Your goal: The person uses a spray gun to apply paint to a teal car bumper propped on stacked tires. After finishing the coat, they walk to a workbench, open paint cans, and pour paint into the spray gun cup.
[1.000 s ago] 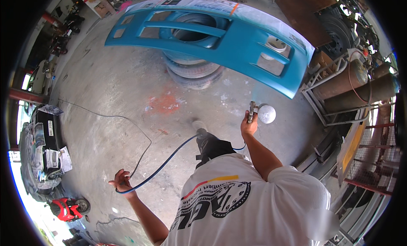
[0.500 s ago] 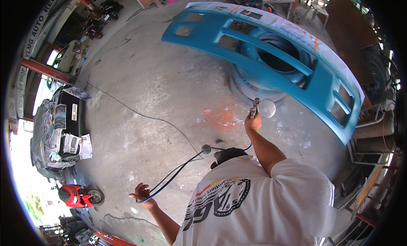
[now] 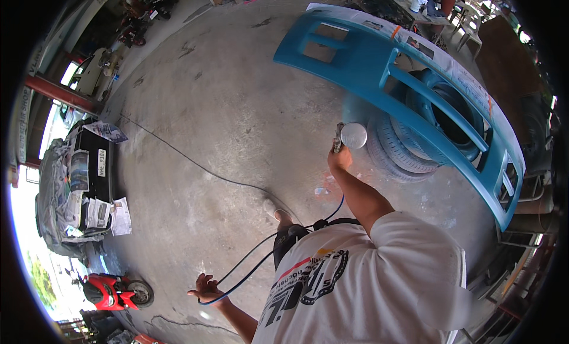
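Observation:
My right hand [image 3: 339, 156] grips a spray gun [image 3: 338, 137] with a round white cup [image 3: 354, 135] on top, left of the teal bumper [image 3: 367, 86]. A faint bluish haze shows beyond the nozzle. The bumper lies on stacked tyres [image 3: 397, 154], white paper along its far edge. My left hand [image 3: 205, 289], low on the left, holds a blue hose [image 3: 234, 289] looped across it, its fingers loosely bent and partly apart. The hose runs past my waist and up toward my gun hand.
A car [image 3: 59, 196] covered with plastic and newspaper and a red motorcycle [image 3: 112, 292] stand at the left, parked motorcycles at the far left. A thin cord [image 3: 195, 165] crosses the concrete floor. A table, chairs, a rusty sheet and metal cylinders are at the right.
The view has swung left, so the bumper sits farther right. My right hand with the gun has moved leftward along the bumper, and a foot now shows on the floor below it.

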{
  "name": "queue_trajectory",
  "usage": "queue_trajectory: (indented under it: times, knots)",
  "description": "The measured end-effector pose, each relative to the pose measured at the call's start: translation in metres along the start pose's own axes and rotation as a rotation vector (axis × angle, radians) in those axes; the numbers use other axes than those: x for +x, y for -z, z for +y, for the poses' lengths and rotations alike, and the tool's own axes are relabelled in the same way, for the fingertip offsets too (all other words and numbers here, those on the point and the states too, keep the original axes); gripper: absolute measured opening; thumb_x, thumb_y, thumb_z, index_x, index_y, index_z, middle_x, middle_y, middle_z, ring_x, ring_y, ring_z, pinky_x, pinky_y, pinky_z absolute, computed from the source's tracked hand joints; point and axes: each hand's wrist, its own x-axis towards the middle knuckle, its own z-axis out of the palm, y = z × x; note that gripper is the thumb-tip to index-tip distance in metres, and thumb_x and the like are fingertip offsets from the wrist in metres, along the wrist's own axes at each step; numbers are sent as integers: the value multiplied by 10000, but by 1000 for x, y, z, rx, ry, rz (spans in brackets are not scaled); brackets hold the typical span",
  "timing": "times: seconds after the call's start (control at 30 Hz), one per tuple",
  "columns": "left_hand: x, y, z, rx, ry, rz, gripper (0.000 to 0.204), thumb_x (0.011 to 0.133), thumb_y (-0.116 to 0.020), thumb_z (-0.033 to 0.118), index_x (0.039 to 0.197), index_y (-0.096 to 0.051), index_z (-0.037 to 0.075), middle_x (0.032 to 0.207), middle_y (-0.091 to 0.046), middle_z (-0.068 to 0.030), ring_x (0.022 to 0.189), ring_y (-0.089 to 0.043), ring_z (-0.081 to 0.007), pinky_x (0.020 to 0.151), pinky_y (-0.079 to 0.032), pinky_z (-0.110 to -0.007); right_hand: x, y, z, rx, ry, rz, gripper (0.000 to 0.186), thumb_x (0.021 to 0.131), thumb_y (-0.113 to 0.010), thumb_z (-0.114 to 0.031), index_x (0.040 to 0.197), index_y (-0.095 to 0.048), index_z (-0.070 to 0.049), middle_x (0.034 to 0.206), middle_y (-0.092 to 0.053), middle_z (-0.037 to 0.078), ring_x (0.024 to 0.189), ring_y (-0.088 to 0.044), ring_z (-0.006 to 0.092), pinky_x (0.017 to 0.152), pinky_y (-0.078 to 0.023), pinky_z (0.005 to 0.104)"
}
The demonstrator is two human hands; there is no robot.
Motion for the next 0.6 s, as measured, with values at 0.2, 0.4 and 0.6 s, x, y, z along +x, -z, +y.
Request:
queue_trajectory:
  times: [0.2,0.4,0.6]
  knots:
    - [225,-82,52,76,-58,-164,896,944,-264,809,1022,-689,24,756,-660,-90,547,-548,-132,492,-408,-204,-10,-109,-157,58,-71,48,280,889,-625,-290,1058,-633,-66,989,-703,230,930,-655,455,783,-507,568]
    - [422,-231,115,139,-205,-426,823,1013,-247,712,1015,-683,14,756,-663,-85,516,-522,-111,451,-401,-201,-1,-219,-300,126,-196,-12,341,943,-574,-368,1146,-584,-95,980,-709,226,937,-651,474,792,-490,591]
    - [554,-401,123,200,-233,-590,857,1010,-194,721,1008,-694,26,735,-678,-65,622,-590,-128,522,-439,-202,39,-337,-408,256,-249,-50,398,964,-593,-481,1131,-606,-120,899,-714,223,893,-663,476,743,-504,566]
